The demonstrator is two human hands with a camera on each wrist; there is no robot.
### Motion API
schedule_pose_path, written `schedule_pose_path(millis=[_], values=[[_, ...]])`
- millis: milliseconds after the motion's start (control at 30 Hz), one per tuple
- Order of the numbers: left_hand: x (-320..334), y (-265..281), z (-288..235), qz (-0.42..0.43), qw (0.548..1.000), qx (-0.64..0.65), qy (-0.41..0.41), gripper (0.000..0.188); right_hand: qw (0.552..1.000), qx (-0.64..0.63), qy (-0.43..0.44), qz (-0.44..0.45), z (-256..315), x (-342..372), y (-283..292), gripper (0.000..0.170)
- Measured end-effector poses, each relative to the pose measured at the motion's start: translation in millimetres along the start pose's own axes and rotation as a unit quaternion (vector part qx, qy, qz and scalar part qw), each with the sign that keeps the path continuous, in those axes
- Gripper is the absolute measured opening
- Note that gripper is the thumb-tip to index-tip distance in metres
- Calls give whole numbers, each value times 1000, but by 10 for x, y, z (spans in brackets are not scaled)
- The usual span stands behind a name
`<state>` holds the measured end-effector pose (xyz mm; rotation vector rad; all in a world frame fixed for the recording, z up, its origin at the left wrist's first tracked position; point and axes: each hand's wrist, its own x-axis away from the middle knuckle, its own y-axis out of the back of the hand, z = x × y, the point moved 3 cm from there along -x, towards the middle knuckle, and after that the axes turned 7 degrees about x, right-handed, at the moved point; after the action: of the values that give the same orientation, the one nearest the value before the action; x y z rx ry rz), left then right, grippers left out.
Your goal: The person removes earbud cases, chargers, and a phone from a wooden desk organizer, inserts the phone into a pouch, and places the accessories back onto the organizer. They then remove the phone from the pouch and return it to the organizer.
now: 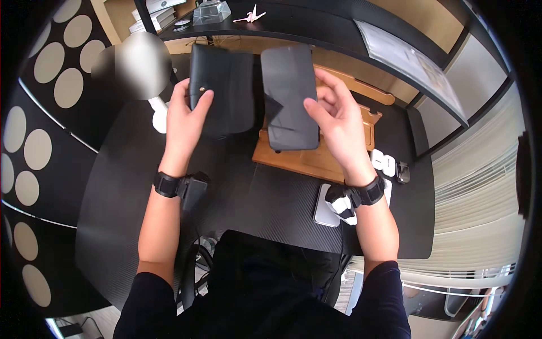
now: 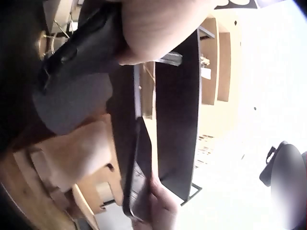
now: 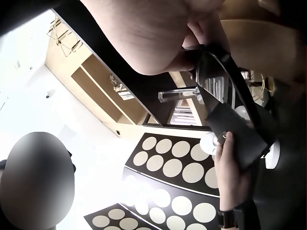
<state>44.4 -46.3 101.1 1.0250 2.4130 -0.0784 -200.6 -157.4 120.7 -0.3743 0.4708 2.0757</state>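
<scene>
In the head view, the left hand (image 1: 187, 120) holds a black snap-button wallet (image 1: 224, 93) by its left side, thumb on the front beside the snap. The right hand (image 1: 342, 125) grips a dark smartphone (image 1: 291, 107) by its right edge, thumb on the screen side. Wallet and phone are held up side by side, apart, over the black desk (image 1: 121, 198). A wooden stand (image 1: 305, 161) lies beyond and below the phone; on the far shelf (image 1: 293, 21) sits a pink paper crane (image 1: 250, 16).

In the left wrist view, the wallet runs out from the left hand, its fingertips hidden; the phone shows at a slant in the right hand.

In the right wrist view, the phone appears nearly edge-on, and the left hand's thumb lies by the wallet's snap, near a panel with pale discs (image 3: 172, 167).
</scene>
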Motion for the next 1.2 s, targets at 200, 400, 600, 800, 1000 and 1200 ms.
schedule_pose_path(millis=[200, 400, 600, 800, 1000, 1200], values=[[273, -319, -251, 52, 978, 202, 26, 37, 999, 11, 47, -11, 237, 87, -173, 49], [366, -376, -215, 115, 939, 320, 52, 39, 989, 125, 63, -49, 113, 100, 107, 38], [452, -484, -172, 168, 893, 408, 91, 38, 991, 113, 54, -51, 166, 158, 73, 39], [448, -483, -131, 183, 857, 466, 122, 39, 979, 144, 121, -79, 203, 190, 55, 41], [498, -483, -200, 194, 859, 460, 117, 39, 939, 264, 194, -102, 243, 212, 46, 44], [521, -467, -144, 224, 855, 442, 150, 41, 947, 233, 201, -88, 264, 217, 49, 44]])
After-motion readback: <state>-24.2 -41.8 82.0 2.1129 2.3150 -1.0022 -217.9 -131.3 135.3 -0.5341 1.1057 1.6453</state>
